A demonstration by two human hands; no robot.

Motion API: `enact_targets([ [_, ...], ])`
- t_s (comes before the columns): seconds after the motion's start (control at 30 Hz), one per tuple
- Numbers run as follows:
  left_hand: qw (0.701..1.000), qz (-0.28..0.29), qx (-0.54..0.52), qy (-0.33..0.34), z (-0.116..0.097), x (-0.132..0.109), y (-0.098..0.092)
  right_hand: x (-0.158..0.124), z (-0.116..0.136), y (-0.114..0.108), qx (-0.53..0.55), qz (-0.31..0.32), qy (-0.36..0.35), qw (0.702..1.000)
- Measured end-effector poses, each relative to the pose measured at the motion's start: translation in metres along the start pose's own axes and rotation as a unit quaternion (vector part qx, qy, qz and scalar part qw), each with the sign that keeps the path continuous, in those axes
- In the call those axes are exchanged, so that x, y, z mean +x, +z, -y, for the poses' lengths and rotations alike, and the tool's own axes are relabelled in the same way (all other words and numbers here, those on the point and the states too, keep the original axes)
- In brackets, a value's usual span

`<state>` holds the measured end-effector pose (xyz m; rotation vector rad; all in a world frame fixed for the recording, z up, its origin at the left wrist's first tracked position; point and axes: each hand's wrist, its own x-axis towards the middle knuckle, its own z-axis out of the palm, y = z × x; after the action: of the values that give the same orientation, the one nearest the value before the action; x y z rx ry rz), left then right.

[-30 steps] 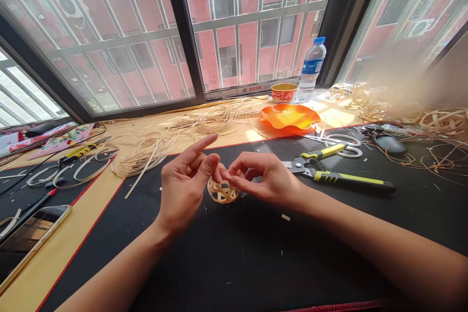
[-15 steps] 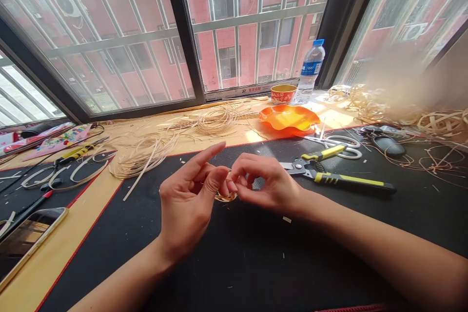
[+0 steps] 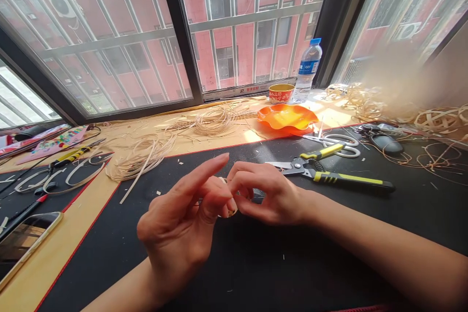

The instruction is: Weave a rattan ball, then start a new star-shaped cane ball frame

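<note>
Over the black mat, my two hands meet at a small, pale woven piece, mostly hidden by my fingers. My left hand pinches it between thumb and bent fingers, its forefinger stretched out. From the other side, the closed fingertips of my right hand grip at its edge; any single strand between them is too small to make out. Just behind my right hand lie yellow-and-black shears, blades apart.
White-handled scissors lie past the shears. An orange wavy dish, a red tin and a water bottle stand near the window. Coiled pale strips lie at left, above a phone. Tangled strips fill the right.
Both hands have come slightly lower and closer, the left one more so, turning at the wrist. The woven piece has moved down with them and remains between the fingers.
</note>
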<state>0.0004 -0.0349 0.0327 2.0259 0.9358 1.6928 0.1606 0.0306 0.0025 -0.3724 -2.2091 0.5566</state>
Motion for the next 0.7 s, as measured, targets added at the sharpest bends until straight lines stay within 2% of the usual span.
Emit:
enact_targets([
  [0.1,1.0,-0.007,0.021,-0.006,-0.005,0.001,-0.002,-0.002,-0.001,0.0,-0.056,-0.015,-0.012,0.998],
  [0.2,0.999,0.033,0.017,0.012,-0.008,0.0,-0.003,-0.003,-0.005,0.0,-0.1,-0.048,-0.025,0.993],
  [0.3,0.991,0.089,0.009,0.103,-0.006,-0.005,-0.006,-0.005,-0.009,0.0,-0.126,-0.061,-0.048,0.989],
  [0.37,0.977,0.124,0.04,0.167,-0.004,-0.008,-0.008,-0.005,-0.009,0.0,-0.137,-0.065,-0.056,0.987],
  [0.47,0.964,0.156,0.097,0.194,-0.002,-0.012,-0.009,-0.006,-0.009,0.0,-0.136,-0.057,-0.047,0.988],
  [0.57,0.959,0.14,0.123,0.213,-0.003,-0.015,-0.003,-0.005,-0.009,0.0,-0.127,-0.044,-0.035,0.99],
  [0.6,0.963,0.097,0.126,0.217,-0.004,-0.016,-0.001,-0.005,-0.009,0.0,-0.125,-0.043,-0.035,0.991],
  [0.7,0.98,0.037,0.076,0.182,-0.006,-0.018,0.002,-0.005,-0.007,0.001,-0.123,-0.053,-0.041,0.99],
])
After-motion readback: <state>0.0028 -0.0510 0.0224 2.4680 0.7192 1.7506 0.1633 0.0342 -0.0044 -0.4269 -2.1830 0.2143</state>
